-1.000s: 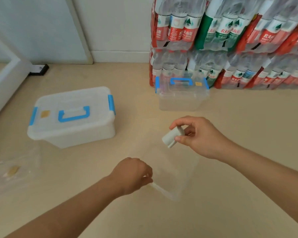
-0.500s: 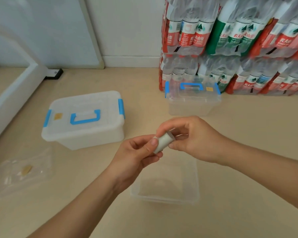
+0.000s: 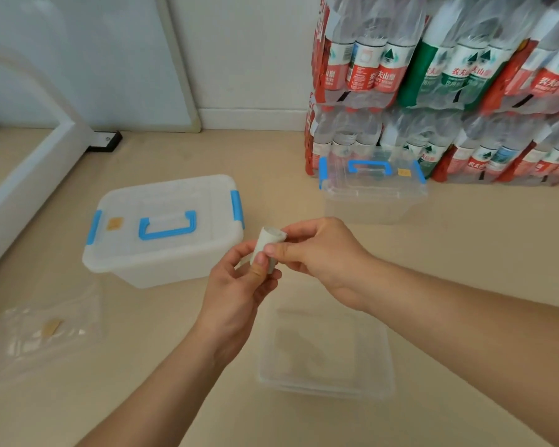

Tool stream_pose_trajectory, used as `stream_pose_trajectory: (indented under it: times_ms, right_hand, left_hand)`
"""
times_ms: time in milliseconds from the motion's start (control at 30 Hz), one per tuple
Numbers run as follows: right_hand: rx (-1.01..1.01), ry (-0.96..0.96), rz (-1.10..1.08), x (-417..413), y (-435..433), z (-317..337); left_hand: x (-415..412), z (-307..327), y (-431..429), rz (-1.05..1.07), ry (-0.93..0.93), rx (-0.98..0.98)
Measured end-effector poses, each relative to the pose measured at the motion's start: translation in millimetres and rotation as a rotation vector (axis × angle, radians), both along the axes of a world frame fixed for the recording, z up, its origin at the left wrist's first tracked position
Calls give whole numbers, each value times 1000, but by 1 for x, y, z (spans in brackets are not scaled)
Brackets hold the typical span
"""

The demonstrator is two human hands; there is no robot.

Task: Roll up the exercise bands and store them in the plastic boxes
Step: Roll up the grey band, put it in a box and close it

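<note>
Pinching the rolled band (image 3: pixel 269 241) between thumbs and fingertips, the left hand (image 3: pixel 236 293) and right hand (image 3: pixel 323 256) hold it in the air near the open box (image 3: pixel 323 387) on the floor. Slackening either pinch would likely let the springy roll unwind or fall outside the box.

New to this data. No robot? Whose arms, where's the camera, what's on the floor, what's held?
No robot here: a person works bare-handed. One camera sits on their head, looking forward and down, so both arms enter from below. The left hand and right hand together hold a small white rolled band. Under them on the floor stands an open clear box. A lidded box with a blue handle stands left, a second blue-handled box against stacked water bottle packs. A clear plastic bag lies far left.
</note>
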State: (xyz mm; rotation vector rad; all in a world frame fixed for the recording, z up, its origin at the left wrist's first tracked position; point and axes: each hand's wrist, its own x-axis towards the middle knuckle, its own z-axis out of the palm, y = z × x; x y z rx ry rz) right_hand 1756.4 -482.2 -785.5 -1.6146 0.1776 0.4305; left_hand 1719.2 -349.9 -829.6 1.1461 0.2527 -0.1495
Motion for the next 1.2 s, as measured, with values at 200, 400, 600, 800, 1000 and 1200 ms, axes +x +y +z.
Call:
stream_pose_trajectory:
  times_ms: [200,400,600,800,1000,1200]
  right_hand:
    - [208,49,-233,-28,3,-43]
    - [276,97,-220,-37,-5,-77]
    - [29,26,-178,-35,-14,-92]
    - [-392,22,-112,-45,-2,-130]
    - [-485,70,-155,-36,21,-167]
    - [-518,42,-166,-34,29,-181]
  left_hand:
    - [3,-26,6,-97,-67,332]
    - [-1,-55,10,-153,-128,585]
    - [-6,-77,6,-168,-242,997]
    - [-12,-87,19,-260,-64,982]
    - [-16,-87,22,-197,111,704]
    - [-17,-92,23,-182,118,677]
